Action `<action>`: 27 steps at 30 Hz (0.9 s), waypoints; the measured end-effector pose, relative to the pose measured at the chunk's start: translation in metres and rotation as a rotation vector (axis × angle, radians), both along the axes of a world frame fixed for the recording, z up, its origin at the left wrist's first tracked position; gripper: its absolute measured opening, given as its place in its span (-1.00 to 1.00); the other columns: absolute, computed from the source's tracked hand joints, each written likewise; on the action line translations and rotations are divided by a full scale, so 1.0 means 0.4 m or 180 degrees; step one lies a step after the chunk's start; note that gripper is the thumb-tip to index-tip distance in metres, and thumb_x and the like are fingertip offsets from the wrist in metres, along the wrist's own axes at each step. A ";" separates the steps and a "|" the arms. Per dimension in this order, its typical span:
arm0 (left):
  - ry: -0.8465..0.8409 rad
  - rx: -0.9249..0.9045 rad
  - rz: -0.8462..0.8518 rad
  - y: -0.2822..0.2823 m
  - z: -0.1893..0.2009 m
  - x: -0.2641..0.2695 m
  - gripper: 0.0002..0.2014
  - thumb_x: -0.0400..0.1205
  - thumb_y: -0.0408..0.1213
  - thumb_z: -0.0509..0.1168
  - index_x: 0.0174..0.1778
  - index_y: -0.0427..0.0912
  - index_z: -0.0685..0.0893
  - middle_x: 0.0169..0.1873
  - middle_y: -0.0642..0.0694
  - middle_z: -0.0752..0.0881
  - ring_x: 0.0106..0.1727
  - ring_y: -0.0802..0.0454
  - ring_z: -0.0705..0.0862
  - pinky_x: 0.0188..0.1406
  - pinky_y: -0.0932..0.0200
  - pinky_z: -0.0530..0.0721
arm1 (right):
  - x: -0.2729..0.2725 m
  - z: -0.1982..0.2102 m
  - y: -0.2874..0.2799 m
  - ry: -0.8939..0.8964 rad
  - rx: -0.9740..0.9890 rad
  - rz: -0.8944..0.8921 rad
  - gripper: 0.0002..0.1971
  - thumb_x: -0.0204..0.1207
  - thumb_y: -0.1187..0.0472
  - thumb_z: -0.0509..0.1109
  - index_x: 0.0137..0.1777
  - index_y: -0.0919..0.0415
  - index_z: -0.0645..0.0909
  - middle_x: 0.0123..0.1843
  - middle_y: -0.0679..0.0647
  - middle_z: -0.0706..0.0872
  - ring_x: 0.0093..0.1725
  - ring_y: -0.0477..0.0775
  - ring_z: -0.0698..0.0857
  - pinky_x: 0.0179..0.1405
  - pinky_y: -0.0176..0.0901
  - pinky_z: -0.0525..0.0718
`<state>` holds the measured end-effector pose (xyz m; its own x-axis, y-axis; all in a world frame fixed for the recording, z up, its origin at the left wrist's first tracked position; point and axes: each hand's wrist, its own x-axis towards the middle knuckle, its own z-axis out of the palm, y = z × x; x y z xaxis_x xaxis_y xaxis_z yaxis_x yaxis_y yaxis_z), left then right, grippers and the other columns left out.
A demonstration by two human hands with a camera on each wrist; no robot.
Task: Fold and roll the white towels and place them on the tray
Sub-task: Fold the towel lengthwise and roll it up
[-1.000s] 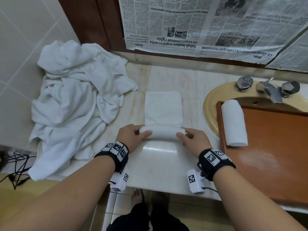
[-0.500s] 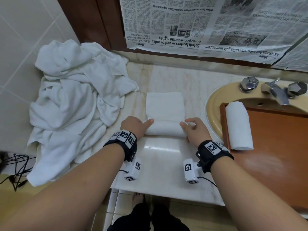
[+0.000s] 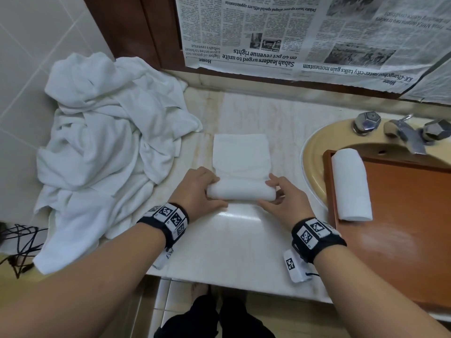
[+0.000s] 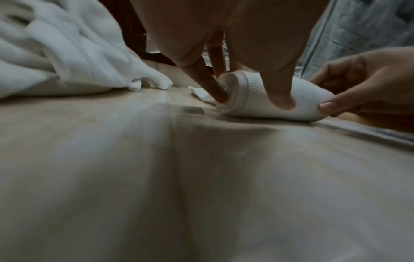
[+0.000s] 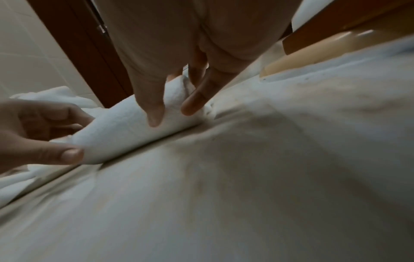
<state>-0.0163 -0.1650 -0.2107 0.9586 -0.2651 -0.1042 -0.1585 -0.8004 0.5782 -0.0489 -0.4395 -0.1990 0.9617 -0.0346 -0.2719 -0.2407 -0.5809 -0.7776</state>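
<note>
A half-rolled towel [image 3: 241, 190] on the counter [image 3: 239, 242] was gripped at its ends by the left hand [image 3: 198, 189] and right hand [image 3: 284, 198]; one roll [image 3: 351, 184] lay on the tray [image 3: 412, 215], right

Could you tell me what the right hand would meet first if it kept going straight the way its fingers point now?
Likely the flat, unrolled part of the towel just beyond the roll that the right hand grips.
</note>
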 end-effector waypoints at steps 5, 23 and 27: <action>0.0017 0.0241 -0.0392 0.018 -0.003 0.029 -0.14 0.41 0.26 0.57 0.62 0.12 0.46 0.31 0.29 0.66 0.68 0.21 0.20 0.60 0.15 0.32 | 0.015 0.005 -0.016 0.0093 -0.0219 0.0375 -0.56 0.43 0.17 0.63 0.07 -0.23 0.46 0.40 -0.36 0.63 -0.29 -0.35 0.64 -0.18 -0.56 0.53; 0.0797 -0.0661 0.1173 -0.001 -0.005 -0.003 -0.40 0.26 0.42 0.59 0.20 0.34 0.80 -0.04 0.24 0.79 0.04 0.34 0.73 0.15 0.31 0.65 | 0.032 -0.003 -0.040 0.0164 -0.0282 0.0226 -0.58 0.43 -0.15 0.61 0.28 -0.34 0.63 0.14 -0.26 0.73 0.13 -0.03 0.64 0.24 -0.02 0.62; 0.0885 -0.0880 0.1542 -0.019 0.003 -0.004 -0.40 0.29 0.39 0.59 0.23 0.28 0.82 0.00 0.26 0.81 0.11 0.28 0.73 0.29 0.23 0.65 | 0.038 0.000 -0.031 0.0155 -0.0247 0.0249 -0.58 0.52 -0.14 0.56 0.37 -0.21 0.64 0.06 -0.27 0.70 0.10 -0.09 0.65 0.14 -0.14 0.57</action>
<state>-0.0180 -0.1728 -0.2096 0.9235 0.1403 -0.3570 0.3715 -0.5583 0.7418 -0.0336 -0.4519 -0.1988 0.9480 0.0172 -0.3177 -0.2287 -0.6573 -0.7181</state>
